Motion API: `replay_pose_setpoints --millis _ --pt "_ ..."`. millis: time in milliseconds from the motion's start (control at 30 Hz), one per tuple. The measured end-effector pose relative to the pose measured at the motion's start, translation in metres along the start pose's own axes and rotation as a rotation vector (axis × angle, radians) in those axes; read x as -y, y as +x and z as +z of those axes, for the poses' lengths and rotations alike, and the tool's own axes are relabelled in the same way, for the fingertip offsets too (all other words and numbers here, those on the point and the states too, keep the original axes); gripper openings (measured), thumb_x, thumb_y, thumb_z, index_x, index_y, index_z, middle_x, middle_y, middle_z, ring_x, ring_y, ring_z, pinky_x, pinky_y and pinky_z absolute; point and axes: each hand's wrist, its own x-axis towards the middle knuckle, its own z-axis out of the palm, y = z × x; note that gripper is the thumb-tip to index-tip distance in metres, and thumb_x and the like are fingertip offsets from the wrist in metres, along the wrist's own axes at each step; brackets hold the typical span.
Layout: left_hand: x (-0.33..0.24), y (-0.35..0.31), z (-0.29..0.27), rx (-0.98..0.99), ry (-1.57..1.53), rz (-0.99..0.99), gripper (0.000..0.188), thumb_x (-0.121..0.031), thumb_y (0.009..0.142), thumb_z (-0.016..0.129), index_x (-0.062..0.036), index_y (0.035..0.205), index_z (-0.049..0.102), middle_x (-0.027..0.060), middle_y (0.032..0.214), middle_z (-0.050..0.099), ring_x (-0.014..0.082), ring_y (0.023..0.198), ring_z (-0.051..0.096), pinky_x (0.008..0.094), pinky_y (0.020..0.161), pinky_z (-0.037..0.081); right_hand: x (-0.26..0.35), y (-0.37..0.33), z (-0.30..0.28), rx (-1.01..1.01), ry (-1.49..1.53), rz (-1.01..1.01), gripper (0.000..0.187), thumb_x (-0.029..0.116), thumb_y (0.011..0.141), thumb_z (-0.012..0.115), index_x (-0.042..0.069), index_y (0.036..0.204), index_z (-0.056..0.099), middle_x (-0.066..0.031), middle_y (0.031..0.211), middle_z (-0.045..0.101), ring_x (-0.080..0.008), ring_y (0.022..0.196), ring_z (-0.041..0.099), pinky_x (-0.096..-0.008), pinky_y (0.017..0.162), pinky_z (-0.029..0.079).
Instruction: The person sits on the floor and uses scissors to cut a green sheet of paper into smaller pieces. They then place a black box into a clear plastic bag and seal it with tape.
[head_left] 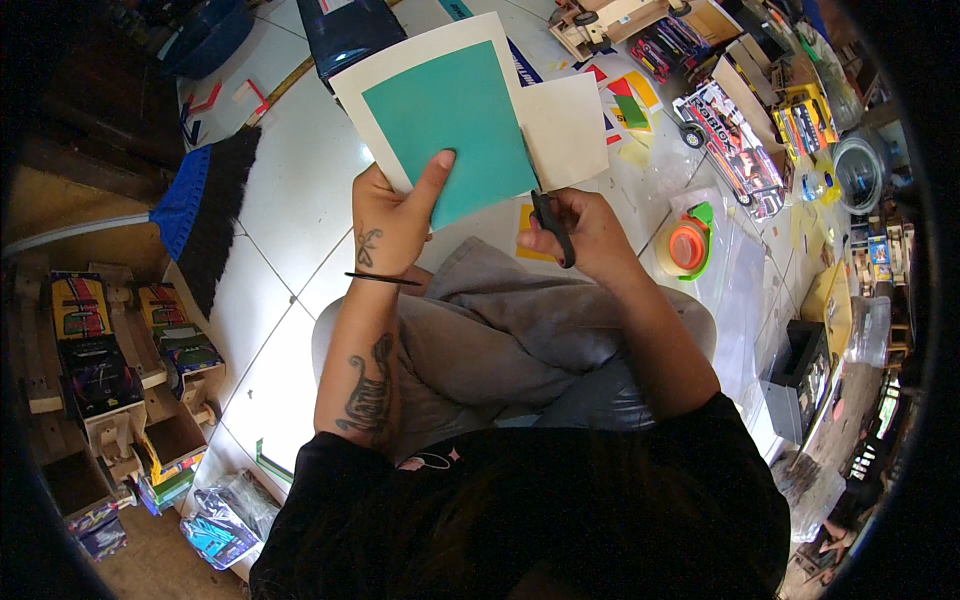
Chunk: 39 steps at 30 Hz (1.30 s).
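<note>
My left hand (397, 215) grips a sheet with a teal panel (450, 120) and a cream border, thumb pressed on the teal face. In my right hand (588, 232) is a pair of black-handled scissors (552, 228), fingers wrapped round the handles. The scissors' blades sit at the lower right edge of the teal panel. To the right of the cut line, a cream flap (567, 132) of the sheet hangs out to the side. Both hands are above my lap, over grey trousers (500, 320).
An orange tape roll in a green dispenser (687, 243) lies on the white tiled floor to the right. Wooden toy trucks (735, 150) and coloured scraps (630, 105) are at the far right. More toy trucks (95, 350) and a blue broom (185, 205) stand at left.
</note>
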Motion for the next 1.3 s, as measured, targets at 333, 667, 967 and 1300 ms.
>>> replay_pose_setpoints --millis 333,667,967,1300 --pt "0.001 0.000 0.001 0.018 -0.003 0.015 0.030 -0.028 0.080 0.067 0.0013 0.077 0.062 0.0041 0.055 0.058 0.0061 0.039 0.049 0.0186 0.034 0.036 0.005 -0.002 -0.003 0.036 0.018 0.080 0.037 0.027 0.063 0.081 0.003 0.079 0.058 0.0014 0.066 0.054 -0.0058 0.059 0.048 -0.0198 0.055 0.038" --pt "0.001 -0.003 0.006 0.043 -0.020 -0.008 0.032 -0.029 0.079 0.068 0.0025 0.079 0.061 0.0050 0.057 0.059 0.0059 0.038 0.048 0.0181 0.032 0.035 0.006 0.000 -0.002 -0.031 0.091 0.036 0.041 0.032 0.059 0.083 0.004 0.069 0.055 0.0023 0.056 0.049 -0.0058 0.051 0.044 -0.0214 0.048 0.035" --pt "-0.002 -0.007 0.009 0.089 -0.041 -0.061 0.032 -0.030 0.079 0.068 0.0017 0.078 0.061 0.0041 0.056 0.058 0.0052 0.039 0.048 0.0180 0.032 0.035 0.008 0.000 -0.001 -0.035 0.154 -0.061 0.037 0.024 0.062 0.081 0.000 0.086 0.063 -0.0042 0.069 0.062 -0.0084 0.062 0.057 -0.0216 0.058 0.045" --pt "-0.003 -0.008 0.009 0.102 -0.037 -0.059 0.031 -0.028 0.079 0.068 0.0017 0.079 0.061 0.0042 0.057 0.059 0.0052 0.040 0.048 0.0180 0.034 0.036 0.005 0.000 0.000 -0.021 0.227 -0.060 0.035 0.019 0.063 0.081 0.000 0.088 0.064 -0.0043 0.071 0.064 -0.0094 0.065 0.059 -0.0228 0.063 0.047"
